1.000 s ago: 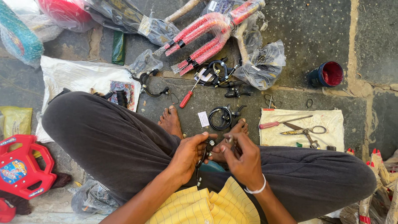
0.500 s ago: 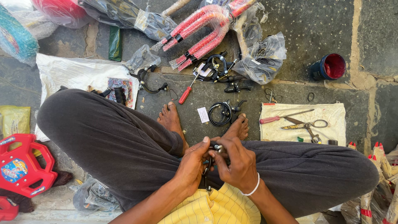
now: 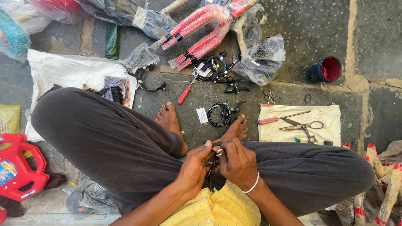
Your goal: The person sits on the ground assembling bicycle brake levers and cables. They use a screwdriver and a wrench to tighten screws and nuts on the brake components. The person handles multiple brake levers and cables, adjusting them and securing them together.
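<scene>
I sit cross-legged on a stone floor in dark trousers. My left hand (image 3: pixel 194 169) and my right hand (image 3: pixel 236 161) meet over my lap, both closed on a small black metal brake part (image 3: pixel 214 157) with a cable end; the fingers hide most of it. A white band circles my right wrist. Just beyond my feet lies a coiled black brake cable with a lever (image 3: pixel 222 113) and a small white tag (image 3: pixel 202 115).
A white cloth (image 3: pixel 331 115) at right carries a red-handled screwdriver (image 3: pixel 281 118) and scissors (image 3: pixel 303 127). A red-handled screwdriver (image 3: pixel 187 90), black brake parts (image 3: pixel 217 69), a wrapped red bicycle frame (image 3: pixel 201 27), a red-lined cup (image 3: pixel 326 69), a red plastic toy part (image 3: pixel 19 167) lie around.
Both hands have drawn slightly closer to my body and pressed tighter together on the brake part; the camera view shifted a little downward.
</scene>
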